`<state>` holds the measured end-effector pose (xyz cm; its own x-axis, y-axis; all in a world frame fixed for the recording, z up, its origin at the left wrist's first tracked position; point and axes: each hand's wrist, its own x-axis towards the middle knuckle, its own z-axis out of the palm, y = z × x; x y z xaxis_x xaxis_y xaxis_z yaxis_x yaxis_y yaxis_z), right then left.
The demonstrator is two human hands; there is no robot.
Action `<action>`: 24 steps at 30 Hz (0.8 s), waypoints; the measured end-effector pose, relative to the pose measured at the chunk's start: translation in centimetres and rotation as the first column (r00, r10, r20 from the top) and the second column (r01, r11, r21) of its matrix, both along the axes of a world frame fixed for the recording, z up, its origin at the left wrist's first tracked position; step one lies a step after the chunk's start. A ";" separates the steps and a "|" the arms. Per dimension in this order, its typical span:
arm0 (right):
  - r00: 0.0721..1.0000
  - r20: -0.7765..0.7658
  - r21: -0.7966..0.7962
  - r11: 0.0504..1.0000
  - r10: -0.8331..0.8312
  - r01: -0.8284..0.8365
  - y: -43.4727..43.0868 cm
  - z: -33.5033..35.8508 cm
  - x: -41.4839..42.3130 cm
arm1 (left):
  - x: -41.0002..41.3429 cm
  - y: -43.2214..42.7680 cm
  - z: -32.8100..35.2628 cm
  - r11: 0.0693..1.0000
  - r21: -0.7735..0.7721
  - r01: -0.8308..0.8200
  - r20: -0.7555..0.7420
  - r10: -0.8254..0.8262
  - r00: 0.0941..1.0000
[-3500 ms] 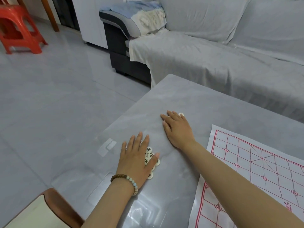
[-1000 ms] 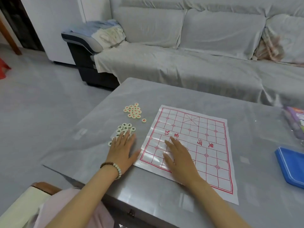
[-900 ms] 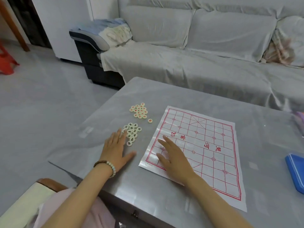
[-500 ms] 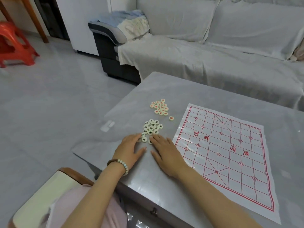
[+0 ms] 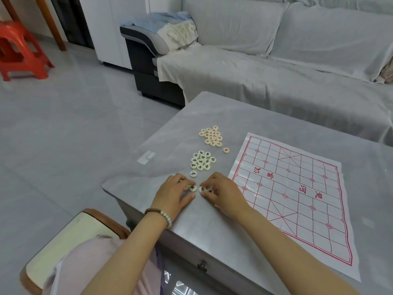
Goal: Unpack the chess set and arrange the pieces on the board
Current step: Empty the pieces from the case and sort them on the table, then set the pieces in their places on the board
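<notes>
A white paper chess board (image 5: 297, 188) with red grid lines lies flat on the grey table (image 5: 212, 111), bare of pieces. To its left sit two piles of round cream pieces: red-lettered ones (image 5: 211, 136) farther away and black-lettered ones (image 5: 202, 160) nearer. My left hand (image 5: 175, 193) pinches a black-lettered piece (image 5: 192, 187) with curled fingers at the table's near left corner. My right hand (image 5: 223, 193) pinches another black-lettered piece (image 5: 202, 189) right beside it. The two hands almost touch.
A single red-lettered piece (image 5: 226, 150) lies apart between the red pile and the board. A grey covered sofa (image 5: 276, 60) stands behind the table. A red plastic stool (image 5: 19, 50) is at the far left on the tiled floor. The table edge runs just under my wrists.
My right hand has left the board and come to the black pile. Both hands, flat before, have curled their fingers and taken up black-lettered pieces near the table's corner.
</notes>
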<state>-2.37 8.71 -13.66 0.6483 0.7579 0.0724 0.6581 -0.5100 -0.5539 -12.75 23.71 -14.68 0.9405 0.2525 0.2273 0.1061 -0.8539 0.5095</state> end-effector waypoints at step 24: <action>0.836 -0.012 0.085 0.832 -0.549 0.548 -17.9 0.8 3.9 | 12.1 -14.2 4.1 0.918 -0.186 0.349 -0.102 -0.372 0.923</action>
<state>1.56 -9.16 -12.83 0.9543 0.2694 0.1290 0.2912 -0.7428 -0.6029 -0.61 9.48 -10.60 0.9931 -0.0868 0.0790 -0.1173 -0.7546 0.6456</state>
